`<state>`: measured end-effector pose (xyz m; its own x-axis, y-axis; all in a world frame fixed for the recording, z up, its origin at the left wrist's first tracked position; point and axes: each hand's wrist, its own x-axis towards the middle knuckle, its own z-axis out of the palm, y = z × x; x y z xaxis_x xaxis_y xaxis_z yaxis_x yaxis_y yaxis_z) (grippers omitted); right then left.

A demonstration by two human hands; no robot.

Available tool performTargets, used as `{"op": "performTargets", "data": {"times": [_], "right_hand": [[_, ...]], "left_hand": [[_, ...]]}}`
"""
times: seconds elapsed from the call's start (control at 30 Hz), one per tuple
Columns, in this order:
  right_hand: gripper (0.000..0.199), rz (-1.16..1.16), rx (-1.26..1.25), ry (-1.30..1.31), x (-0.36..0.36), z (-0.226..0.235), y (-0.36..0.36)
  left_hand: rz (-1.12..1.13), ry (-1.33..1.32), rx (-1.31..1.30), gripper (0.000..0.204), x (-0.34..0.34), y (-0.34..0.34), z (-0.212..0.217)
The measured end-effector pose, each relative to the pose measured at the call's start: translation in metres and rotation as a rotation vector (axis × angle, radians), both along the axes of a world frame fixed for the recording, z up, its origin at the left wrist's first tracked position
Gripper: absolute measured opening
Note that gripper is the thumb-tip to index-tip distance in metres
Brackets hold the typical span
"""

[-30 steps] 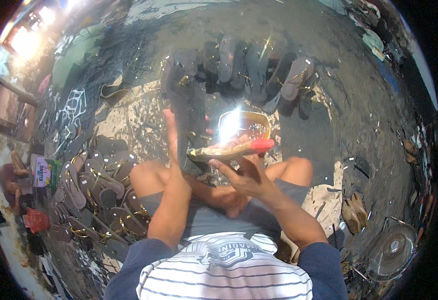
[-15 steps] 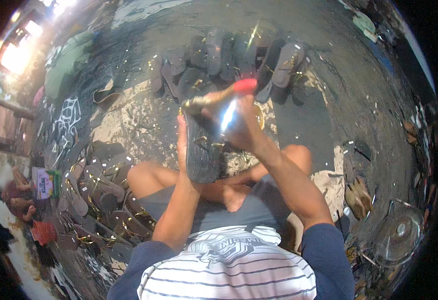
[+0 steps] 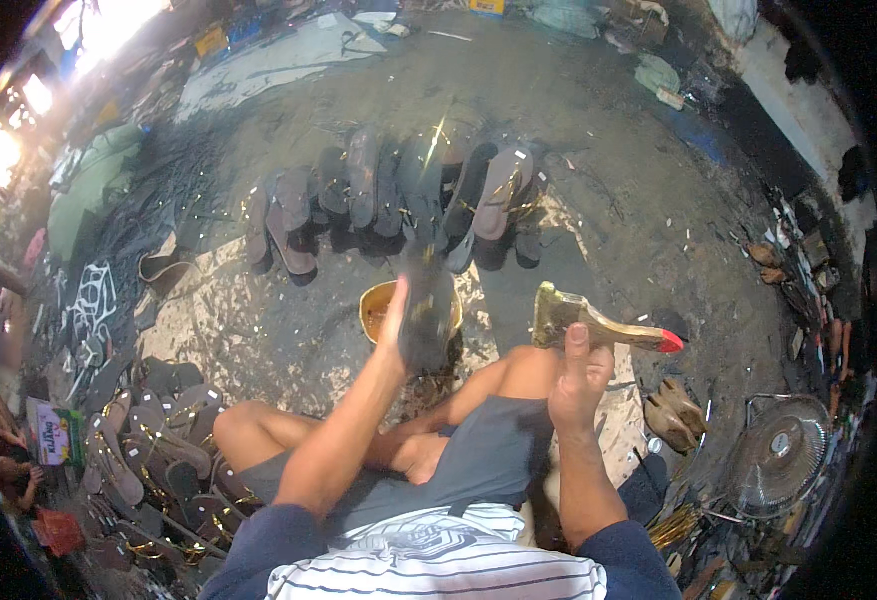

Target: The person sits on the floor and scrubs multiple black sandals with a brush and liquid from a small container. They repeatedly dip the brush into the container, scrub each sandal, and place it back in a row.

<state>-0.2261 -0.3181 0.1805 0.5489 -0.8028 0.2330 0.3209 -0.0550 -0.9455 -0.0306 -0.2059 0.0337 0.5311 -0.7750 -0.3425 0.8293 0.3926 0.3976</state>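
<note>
In my left hand (image 3: 391, 335) is a dark sandal sole (image 3: 427, 315), held upright by its edge and blurred by motion. Its far end overlaps the row of sandals behind it. Out to the right, my right hand (image 3: 581, 385) grips a wide paintbrush (image 3: 599, 322) with a red-tipped handle; the bristle end points left, and the thumb presses on the handle. A yellow bowl (image 3: 371, 318) stands on the floor just beyond my left hand, partly hidden by the hand and the sole.
Several dark sandals (image 3: 499, 195) stand in a row ahead of me. More sandals (image 3: 164, 440) with gold straps are heaped at my left. To the right are a round fan (image 3: 781, 455) and a brown pair of shoe forms or similar objects (image 3: 675, 415). Dark sheet material (image 3: 539, 300) lies on the floor.
The paintbrush, which was over the sole, has swung away to the right with my right hand. My left hand has kept the sole and turned it. The view has shifted too.
</note>
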Motion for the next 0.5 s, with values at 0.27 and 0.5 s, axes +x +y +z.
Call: {"op": "performTargets", "data": {"times": [0.27,0.5], "right_hand": [[0.023,0.059,0.032,0.072,0.008,-0.009,-0.001],[0.043,-0.046,-0.122,0.596,0.028,-0.055,-0.014]], "left_hand": [[0.265,-0.413,0.248,0.052,0.091,-0.001,0.06],[0.633,-0.59,0.419,0.045,0.023,0.186,0.06]]}}
